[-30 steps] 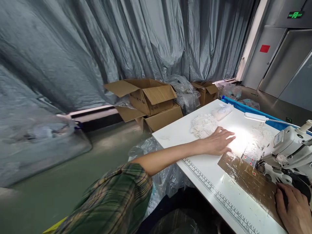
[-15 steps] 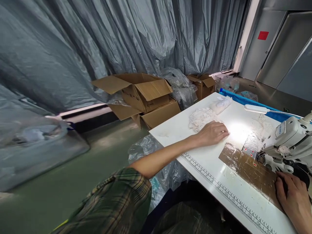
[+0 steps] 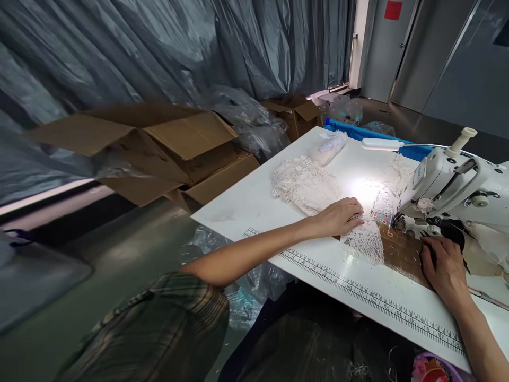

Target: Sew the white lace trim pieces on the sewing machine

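Note:
My left hand point(image 3: 342, 216) pinches the upper edge of a white lace piece point(image 3: 363, 245) that lies over a brown taped strip point(image 3: 401, 255) in front of the sewing machine point(image 3: 457, 180). Left of that hand rests a pile of the same lace point(image 3: 304, 183). More lace point(image 3: 384, 199) lies beside the machine's needle area. My right hand point(image 3: 446, 268) rests on the right end of the brown strip, its fingers curled. Dark pointed tips show by these fingers, but what they belong to is hidden.
The white table point(image 3: 226, 212) has a printed ruler along its front edge. A lamp point(image 3: 382, 144) reaches over the back, near a wrapped bundle point(image 3: 333, 147). Open cardboard boxes point(image 3: 191, 132) and plastic bags stand left of the table.
My left hand now has a lace piece in its fingers, spread over the brown strip; before, it lay by the pile with no lace visible in it. The view has swung right.

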Action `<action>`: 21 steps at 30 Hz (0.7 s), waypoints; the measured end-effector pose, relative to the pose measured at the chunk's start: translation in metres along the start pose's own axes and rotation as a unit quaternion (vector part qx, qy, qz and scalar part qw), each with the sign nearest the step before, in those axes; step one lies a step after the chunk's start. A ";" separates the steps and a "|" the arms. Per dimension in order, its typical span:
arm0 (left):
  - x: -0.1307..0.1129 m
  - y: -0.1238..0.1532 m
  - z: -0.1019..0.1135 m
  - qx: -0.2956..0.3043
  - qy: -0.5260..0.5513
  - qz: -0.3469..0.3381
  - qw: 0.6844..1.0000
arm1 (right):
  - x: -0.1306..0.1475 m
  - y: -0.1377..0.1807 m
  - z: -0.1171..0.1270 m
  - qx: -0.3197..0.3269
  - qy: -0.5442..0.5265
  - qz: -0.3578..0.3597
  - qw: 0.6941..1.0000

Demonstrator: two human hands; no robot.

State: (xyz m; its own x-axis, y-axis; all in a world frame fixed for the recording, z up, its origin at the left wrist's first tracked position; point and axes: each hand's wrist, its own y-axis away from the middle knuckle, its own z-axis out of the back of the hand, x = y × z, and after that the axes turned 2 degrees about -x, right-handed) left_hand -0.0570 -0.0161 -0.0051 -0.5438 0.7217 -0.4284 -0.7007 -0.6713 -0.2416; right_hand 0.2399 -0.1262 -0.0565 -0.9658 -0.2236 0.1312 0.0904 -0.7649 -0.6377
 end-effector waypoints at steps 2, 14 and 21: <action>0.004 -0.001 -0.003 -0.011 0.028 0.030 0.999 | -0.001 0.001 -0.001 0.007 0.001 -0.013 1.000; -0.012 -0.005 -0.002 -0.080 0.016 -0.087 0.993 | 0.041 -0.015 0.017 0.067 -0.026 -0.127 0.989; -0.069 0.009 0.000 0.034 0.225 -0.188 0.956 | 0.086 -0.033 0.047 0.167 -0.483 -0.108 0.853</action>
State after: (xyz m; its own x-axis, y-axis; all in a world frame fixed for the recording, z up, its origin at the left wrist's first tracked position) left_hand -0.0259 -0.0725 0.0220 -0.0052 0.7536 -0.6573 -0.8437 -0.3561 -0.4016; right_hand 0.1647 -0.1484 0.0119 -0.3320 -0.3249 0.8856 0.1557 -0.9448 -0.2882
